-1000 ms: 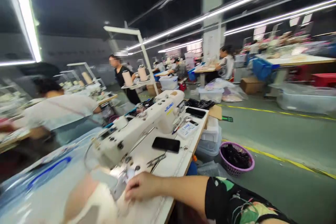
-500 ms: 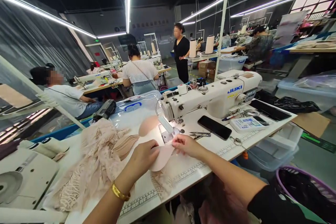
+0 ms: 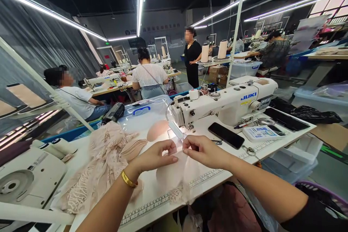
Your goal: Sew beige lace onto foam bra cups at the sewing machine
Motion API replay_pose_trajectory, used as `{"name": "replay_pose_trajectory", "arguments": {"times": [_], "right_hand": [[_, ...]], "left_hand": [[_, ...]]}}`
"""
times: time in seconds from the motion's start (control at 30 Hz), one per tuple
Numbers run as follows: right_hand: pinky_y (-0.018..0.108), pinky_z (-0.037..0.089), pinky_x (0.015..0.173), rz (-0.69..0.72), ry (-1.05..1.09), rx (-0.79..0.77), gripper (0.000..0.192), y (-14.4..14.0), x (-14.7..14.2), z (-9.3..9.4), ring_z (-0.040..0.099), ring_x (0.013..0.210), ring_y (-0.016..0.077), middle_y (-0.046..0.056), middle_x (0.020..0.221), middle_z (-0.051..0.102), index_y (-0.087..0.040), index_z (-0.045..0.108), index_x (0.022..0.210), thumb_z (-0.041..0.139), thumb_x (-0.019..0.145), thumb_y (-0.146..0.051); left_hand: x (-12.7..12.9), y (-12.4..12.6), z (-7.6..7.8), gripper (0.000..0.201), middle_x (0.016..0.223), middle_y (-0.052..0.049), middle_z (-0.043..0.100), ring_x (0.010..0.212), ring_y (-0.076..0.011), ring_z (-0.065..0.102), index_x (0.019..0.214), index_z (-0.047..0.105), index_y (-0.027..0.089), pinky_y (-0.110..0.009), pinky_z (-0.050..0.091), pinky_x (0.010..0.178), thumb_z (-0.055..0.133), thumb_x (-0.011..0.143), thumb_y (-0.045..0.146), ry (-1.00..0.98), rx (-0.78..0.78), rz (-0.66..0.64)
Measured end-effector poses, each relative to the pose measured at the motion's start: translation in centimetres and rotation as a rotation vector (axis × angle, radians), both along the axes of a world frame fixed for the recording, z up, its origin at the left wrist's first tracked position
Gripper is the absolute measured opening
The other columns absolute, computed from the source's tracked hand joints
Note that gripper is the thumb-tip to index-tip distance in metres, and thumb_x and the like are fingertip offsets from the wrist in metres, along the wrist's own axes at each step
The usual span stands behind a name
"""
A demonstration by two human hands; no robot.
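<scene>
In front of the lit needle area of a white JUKI sewing machine [image 3: 225,98], my left hand [image 3: 159,155] pinches the upper edge of a pale pink rounded pad [image 3: 171,175]. Close beside it, my right hand [image 3: 203,150] is closed with thumb and finger on the same edge, fingertips nearly meeting the left ones. Sheer lace fabric [image 3: 179,194] hangs below the pad toward the table's front edge. Another pink pad [image 3: 157,130] lies behind my left hand. To the left are a stack of beige pads [image 3: 134,148] and a heap of beige lace fabric [image 3: 106,148].
A black phone [image 3: 226,135], partly covered thread snips [image 3: 216,142] and a white box [image 3: 259,133] lie right of my hands. A ruler strip [image 3: 148,208] runs along the front edge. Co-workers [image 3: 148,74] are at other machines; one person [image 3: 192,58] stands.
Both hands have risen slightly and come together at the pad's upper edge, away from the table. The pad now hangs lower, with lace below it. The whole view has shifted slightly.
</scene>
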State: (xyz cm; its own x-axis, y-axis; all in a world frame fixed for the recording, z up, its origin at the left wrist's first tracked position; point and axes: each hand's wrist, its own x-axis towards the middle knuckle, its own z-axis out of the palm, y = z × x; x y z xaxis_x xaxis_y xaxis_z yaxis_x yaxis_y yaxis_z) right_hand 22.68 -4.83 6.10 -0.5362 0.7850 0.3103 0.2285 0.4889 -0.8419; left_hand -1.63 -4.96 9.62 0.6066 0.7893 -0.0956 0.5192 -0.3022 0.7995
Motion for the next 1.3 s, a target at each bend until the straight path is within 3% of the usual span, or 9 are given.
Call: {"name": "replay_pose_trajectory", "arguments": {"times": [0.17, 0.27, 0.37, 0.53, 0.63, 0.73, 0.87, 1.07, 1.3], "right_hand": [[0.029, 0.042, 0.064, -0.159, 0.025, 0.388, 0.011, -0.4, -0.5, 1.5, 0.055, 0.068, 0.0164, 0.002, 0.078, 0.063, -0.022, 0.062, 0.091, 0.054, 0.098, -0.025], [0.032, 0.049, 0.075, -0.165, 0.041, 0.566, 0.02, -0.6, -2.1, -0.4, 0.065, 0.084, 0.0211, 0.008, 0.094, 0.07, -0.023, 0.065, 0.105, 0.046, 0.102, -0.021], [0.034, 0.053, 0.083, -0.073, -0.041, 0.572, 0.03, 0.0, -3.4, -3.8, 0.067, 0.099, 0.0232, 0.011, 0.112, 0.073, -0.024, 0.068, 0.115, 0.041, 0.103, -0.019], [0.029, 0.05, 0.076, 0.163, -0.229, 0.499, 0.028, 3.4, -3.0, -8.5, 0.066, 0.084, 0.0189, 0.002, 0.097, 0.075, -0.027, 0.075, 0.099, 0.047, 0.103, -0.027], [0.027, 0.045, 0.075, 0.301, -0.327, 0.625, 0.033, 5.9, -1.9, -9.4, 0.062, 0.084, 0.0171, 0.001, 0.1, 0.074, -0.027, 0.075, 0.096, 0.044, 0.104, -0.023], [0.027, 0.04, 0.072, 0.337, -0.387, 0.686, 0.037, 7.9, -1.1, -9.2, 0.058, 0.081, 0.0176, 0.002, 0.1, 0.075, -0.027, 0.074, 0.093, 0.04, 0.103, -0.018], [0.029, 0.037, 0.073, 0.298, -0.395, 0.65, 0.036, 8.9, -0.1, -8.9, 0.057, 0.085, 0.0191, 0.003, 0.111, 0.075, -0.026, 0.074, 0.091, 0.042, 0.098, -0.011], [0.03, 0.035, 0.073, 0.173, -0.499, 0.72, 0.041, 8.1, 1.1, -9.0, 0.051, 0.087, 0.0199, 0.004, 0.1, 0.069, -0.029, 0.073, 0.117, 0.041, 0.098, -0.01], [0.027, 0.028, 0.063, 0.227, -0.45, 0.753, 0.028, 8.1, 1.5, -9.4, 0.042, 0.076, 0.0162, 0.002, 0.089, 0.059, -0.025, 0.073, 0.108, 0.051, 0.098, -0.012]], "left_hand": [[-2.1, -0.6, 0.2, 0.028, 0.076, 0.002, 0.054, 0.068, -0.0143, 0.05, 0.08, 0.055, 0.021, -0.023, 0.039, 0.057, 0.065, 0.087, 0.046, -0.035, 0.17, 0.25], [-3.8, -1.3, -0.4, 0.019, 0.07, 0.002, 0.052, 0.063, -0.0146, 0.046, 0.077, 0.052, 0.022, -0.026, 0.038, 0.059, 0.059, 0.087, 0.036, 0.087, 0.596, 0.432], [-5.0, -2.4, -2.1, 0.018, 0.072, -0.002, 0.059, 0.065, -0.0177, 0.049, 0.075, 0.056, 0.022, -0.031, 0.037, 0.063, 0.05, 0.092, 0.025, 0.351, 0.915, 0.369], [-4.4, -4.1, -5.5, 0.014, 0.09, -0.005, 0.068, 0.08, -0.0248, 0.058, 0.086, 0.062, 0.022, -0.037, 0.042, 0.072, 0.066, 0.093, 0.033, 0.618, 0.782, 0.018], [-2.9, -2.9, -6.5, 0.012, 0.097, -0.006, 0.069, 0.091, -0.0266, 0.06, 0.093, 0.062, 0.021, -0.042, 0.045, 0.086, 0.053, 0.099, 0.015, 0.598, 0.783, -0.094], [-1.2, -0.4, -7.0, 0.021, 0.098, -0.008, 0.069, 0.09, -0.0262, 0.061, 0.097, 0.063, 0.019, -0.04, 0.046, 0.081, 0.047, 0.095, 0.005, 0.633, 0.747, -0.081], [0.4, 1.8, -8.2, 0.025, 0.08, -0.006, 0.064, 0.07, -0.0229, 0.057, 0.078, 0.06, 0.019, -0.035, 0.041, 0.059, 0.049, 0.1, 0.019, 0.644, 0.697, -0.046], [0.3, 2.0, -10.1, 0.02, 0.107, -0.01, 0.066, 0.099, -0.0271, 0.06, 0.082, 0.058, 0.019, -0.042, 0.048, 0.086, 0.051, 0.1, 0.018, 0.463, 0.771, -0.05], [0.5, 2.3, -10.6, 0.017, 0.091, -0.007, 0.062, 0.085, -0.0241, 0.055, 0.094, 0.061, 0.018, -0.039, 0.048, 0.076, 0.046, 0.103, 0.017, 0.33, 0.755, -0.015]]}}
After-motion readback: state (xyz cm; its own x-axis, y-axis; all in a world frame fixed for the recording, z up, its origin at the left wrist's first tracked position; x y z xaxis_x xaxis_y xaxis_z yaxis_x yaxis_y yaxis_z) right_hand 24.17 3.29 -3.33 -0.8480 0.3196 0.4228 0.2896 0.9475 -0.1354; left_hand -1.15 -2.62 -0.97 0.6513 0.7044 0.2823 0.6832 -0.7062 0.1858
